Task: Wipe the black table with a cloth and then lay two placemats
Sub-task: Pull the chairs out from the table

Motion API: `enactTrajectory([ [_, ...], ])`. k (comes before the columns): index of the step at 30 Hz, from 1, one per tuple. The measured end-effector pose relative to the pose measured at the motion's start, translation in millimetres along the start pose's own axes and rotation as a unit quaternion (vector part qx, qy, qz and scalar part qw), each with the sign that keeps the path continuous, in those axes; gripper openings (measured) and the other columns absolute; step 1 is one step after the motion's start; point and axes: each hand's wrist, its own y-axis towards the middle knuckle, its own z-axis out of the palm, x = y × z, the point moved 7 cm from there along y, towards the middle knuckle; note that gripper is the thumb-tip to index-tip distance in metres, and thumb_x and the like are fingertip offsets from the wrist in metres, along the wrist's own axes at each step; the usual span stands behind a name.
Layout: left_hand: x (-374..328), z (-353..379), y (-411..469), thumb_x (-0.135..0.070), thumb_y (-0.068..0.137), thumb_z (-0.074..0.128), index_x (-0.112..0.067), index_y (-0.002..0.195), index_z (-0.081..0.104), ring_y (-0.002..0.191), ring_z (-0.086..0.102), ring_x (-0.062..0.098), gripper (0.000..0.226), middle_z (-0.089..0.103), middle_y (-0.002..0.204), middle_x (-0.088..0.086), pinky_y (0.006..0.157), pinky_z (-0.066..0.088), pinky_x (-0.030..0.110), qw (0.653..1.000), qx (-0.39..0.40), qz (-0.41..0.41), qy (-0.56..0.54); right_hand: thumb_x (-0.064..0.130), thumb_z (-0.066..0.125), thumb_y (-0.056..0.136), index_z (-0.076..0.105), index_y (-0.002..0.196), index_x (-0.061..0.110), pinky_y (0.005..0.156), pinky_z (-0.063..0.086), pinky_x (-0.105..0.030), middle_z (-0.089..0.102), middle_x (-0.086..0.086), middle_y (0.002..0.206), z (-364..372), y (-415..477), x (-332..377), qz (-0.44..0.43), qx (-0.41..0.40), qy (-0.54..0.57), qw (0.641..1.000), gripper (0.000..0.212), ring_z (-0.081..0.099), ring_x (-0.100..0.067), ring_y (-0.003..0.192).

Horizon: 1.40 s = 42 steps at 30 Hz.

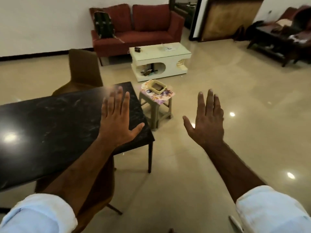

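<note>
The black table [55, 125] with a glossy marbled top fills the left of the head view. My left hand [117, 118] is held flat with fingers spread above its right end, holding nothing. My right hand [206, 118] is raised over the bare floor to the right of the table, also spread and holding nothing. Beyond the table's far right corner stands a small plastic stool [156, 110]. On it lie floral placemats [161, 96] with a square tray [157, 88] holding a brown cloth on top.
A brown chair [84, 71] stands behind the table, and another chair is tucked under its near side. Farther off are a white coffee table [159, 59], a red sofa [138, 29] and a dark bench [277, 41] at the right. The tiled floor [235, 98] is shiny.
</note>
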Motion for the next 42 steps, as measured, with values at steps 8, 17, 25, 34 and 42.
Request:
enactTrajectory([
  [8,-134,16,110,-0.091,0.085,0.053,-0.008,0.177,-0.003,0.17,-0.009,0.046,0.136,-0.013,0.184,0.02,0.135,0.003,0.068,0.995,-0.061,0.074,-0.002,0.075,0.048,0.101,0.004,0.178,0.014,0.123,0.034,-0.065,-0.006,-0.022,0.183,-36,38,-137,0.033,-0.044,-0.057,0.997,0.107,0.0,-0.047,0.17],
  [17,-234,70,198,-0.087,0.094,0.048,-0.001,0.175,0.013,0.169,0.003,0.051,0.123,0.005,0.182,0.03,0.134,0.006,0.07,0.984,-0.107,0.142,-0.026,0.076,0.046,0.102,0.008,0.177,0.012,0.12,0.033,-0.063,0.0,-0.023,0.183,-5,75,-236,0.075,-0.049,-0.075,0.993,0.106,0.004,-0.047,0.17],
  [25,-232,146,300,-0.09,0.092,0.048,-0.002,0.176,0.01,0.17,0.003,0.051,0.128,0.003,0.183,0.028,0.133,0.011,0.07,0.989,-0.089,0.116,-0.027,0.077,0.045,0.102,0.005,0.178,0.015,0.124,0.031,-0.064,-0.002,-0.02,0.184,70,164,-262,0.083,-0.017,-0.075,0.994,0.106,0.002,-0.044,0.17],
  [34,-184,221,445,-0.09,0.09,0.054,-0.004,0.176,0.011,0.171,0.001,0.048,0.13,0.002,0.184,0.024,0.135,0.005,0.068,0.993,-0.067,0.095,-0.036,0.075,0.047,0.103,0.005,0.178,0.015,0.126,0.029,-0.064,-0.002,-0.018,0.185,158,319,-264,0.081,0.006,-0.052,0.995,0.105,-0.001,-0.042,0.171],
  [42,-163,271,536,-0.091,0.09,0.054,-0.003,0.176,0.015,0.17,0.006,0.048,0.129,0.007,0.184,0.025,0.135,0.009,0.068,0.995,-0.076,0.069,-0.01,0.074,0.046,0.104,0.008,0.178,0.019,0.123,0.033,-0.063,-0.001,-0.016,0.185,221,420,-280,0.039,0.012,-0.045,0.998,0.099,-0.003,-0.043,0.171],
])
